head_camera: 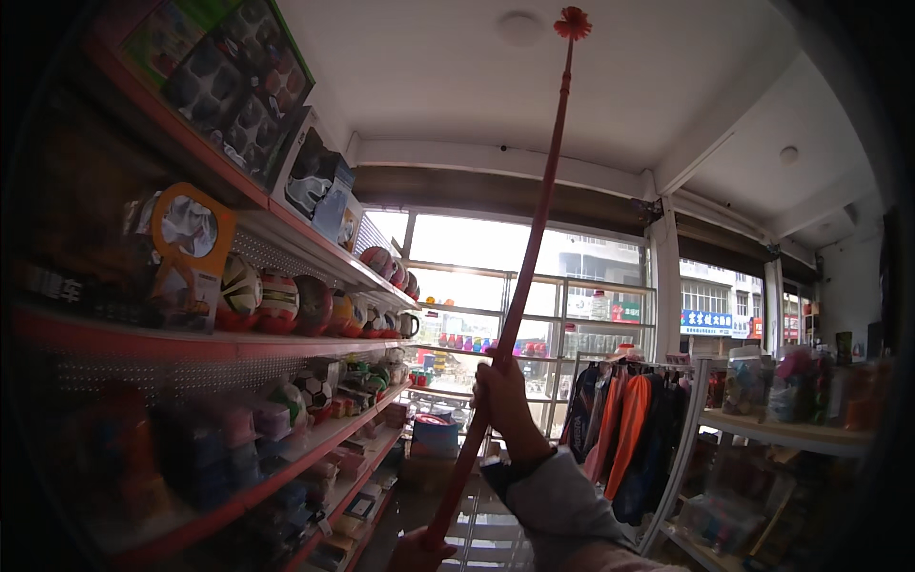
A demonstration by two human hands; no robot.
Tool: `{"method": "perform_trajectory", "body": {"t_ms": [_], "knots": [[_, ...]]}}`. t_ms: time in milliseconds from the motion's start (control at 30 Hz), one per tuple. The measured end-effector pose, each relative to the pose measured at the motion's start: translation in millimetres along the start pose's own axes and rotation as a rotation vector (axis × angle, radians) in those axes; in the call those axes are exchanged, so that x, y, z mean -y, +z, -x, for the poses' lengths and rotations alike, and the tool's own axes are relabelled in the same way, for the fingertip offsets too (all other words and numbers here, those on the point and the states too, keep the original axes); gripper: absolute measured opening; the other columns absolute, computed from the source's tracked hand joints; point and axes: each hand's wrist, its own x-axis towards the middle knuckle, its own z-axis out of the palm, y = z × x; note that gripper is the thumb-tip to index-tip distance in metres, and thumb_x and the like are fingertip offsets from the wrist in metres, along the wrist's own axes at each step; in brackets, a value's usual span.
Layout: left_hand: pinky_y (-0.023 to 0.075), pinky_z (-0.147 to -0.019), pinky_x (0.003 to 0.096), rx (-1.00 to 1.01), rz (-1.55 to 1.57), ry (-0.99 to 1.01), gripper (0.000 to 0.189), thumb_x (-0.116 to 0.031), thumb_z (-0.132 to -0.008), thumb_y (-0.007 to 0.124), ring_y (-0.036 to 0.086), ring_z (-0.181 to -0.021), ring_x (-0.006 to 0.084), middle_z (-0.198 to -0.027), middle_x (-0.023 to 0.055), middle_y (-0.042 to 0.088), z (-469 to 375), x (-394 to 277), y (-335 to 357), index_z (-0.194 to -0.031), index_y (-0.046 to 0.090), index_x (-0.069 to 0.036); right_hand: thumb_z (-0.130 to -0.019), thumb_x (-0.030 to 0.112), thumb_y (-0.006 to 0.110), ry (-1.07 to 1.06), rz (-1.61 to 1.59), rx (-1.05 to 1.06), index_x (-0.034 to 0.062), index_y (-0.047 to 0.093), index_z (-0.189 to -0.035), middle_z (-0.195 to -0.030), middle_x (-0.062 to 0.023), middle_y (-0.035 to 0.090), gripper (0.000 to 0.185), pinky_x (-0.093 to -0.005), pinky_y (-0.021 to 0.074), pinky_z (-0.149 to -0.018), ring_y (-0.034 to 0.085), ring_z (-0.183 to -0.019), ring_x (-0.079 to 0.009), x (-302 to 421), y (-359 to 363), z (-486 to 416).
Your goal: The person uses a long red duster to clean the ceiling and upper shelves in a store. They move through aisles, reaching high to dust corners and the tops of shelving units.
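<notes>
A long red telescopic pole (527, 286) slants up from the bottom of the view, with a red tufted duster head (572, 24) at its tip. The head appears against the white ceiling (443, 79); whether it touches cannot be told. My right hand (504, 400), in a grey sleeve, is wrapped around the pole's middle part. Lower down, my left hand (420, 550) grips the pole near the bottom edge and is partly cut off. A round ceiling lamp (520, 28) shows just left of the duster head.
Red-edged shelves (300, 347) on the left carry boxed toys, several balls (279, 297) and packages. Glass shelving (536, 314) stands before the bright window. A rack of hanging bags (629, 429) and a shelf with plastic jars (747, 382) are on the right.
</notes>
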Motion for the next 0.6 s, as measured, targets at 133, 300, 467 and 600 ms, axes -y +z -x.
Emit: {"method": "perform_trajectory", "body": {"t_ms": [133, 300, 467, 600], "knots": [[0.0470, -0.053, 0.0289, 0.154, 0.138, -0.069, 0.025, -0.022, -0.081, 0.074, 0.058, -0.062, 0.0128, -0.069, 0.0019, 0.057, -111.7, -21.0, -19.9, -0.094, 0.059, -0.006, -0.088, 0.009, 0.056, -0.139, 0.102, 0.054, 0.0004, 0.035, -0.127, -0.063, -0.0013, 0.046, 0.045, -0.0289, 0.0460, -0.040, 0.049, -0.048, -0.0134, 1.7, 3.8, -110.0], [0.0355, -0.036, 0.0220, 0.049, -0.064, 0.143, 0.012, -0.015, -0.087, 0.066, 0.050, -0.045, 0.0074, -0.060, -0.0009, 0.054, -255.3, -40.7, -34.7, -0.087, 0.057, -0.008, -0.090, 0.011, 0.054, -0.394, 0.192, 0.064, 0.0111, 0.040, -0.094, -0.059, 0.0014, 0.041, 0.015, -0.0252, 0.0379, -0.037, 0.044, -0.044, -0.0100, -20.3, 17.6, -231.5], [0.0335, -0.034, 0.0226, 0.184, 0.199, 0.056, 0.013, -0.014, -0.089, 0.063, 0.045, -0.039, 0.0077, -0.054, -0.0013, 0.048, -360.9, -44.3, -35.4, -0.084, 0.052, -0.007, -0.086, 0.012, 0.061, -0.336, 0.012, 0.235, 0.0091, 0.046, -0.076, -0.059, -0.0013, 0.046, 0.019, -0.0282, 0.0422, -0.040, 0.052, -0.049, -0.0132, -29.2, -13.6, -332.4], [0.0331, -0.034, 0.0228, 0.239, 0.248, 0.162, 0.012, -0.015, -0.088, 0.062, 0.046, -0.038, 0.0086, -0.054, -0.0009, 0.048, -441.4, -33.5, -27.7, -0.085, 0.053, -0.006, -0.086, 0.006, 0.057, -0.526, 0.509, 0.234, 0.0047, 0.047, -0.083, -0.060, -0.0031, 0.046, 0.010, -0.0299, 0.0441, -0.042, 0.052, -0.049, -0.0150, -34.3, -27.9, -413.8]]}}
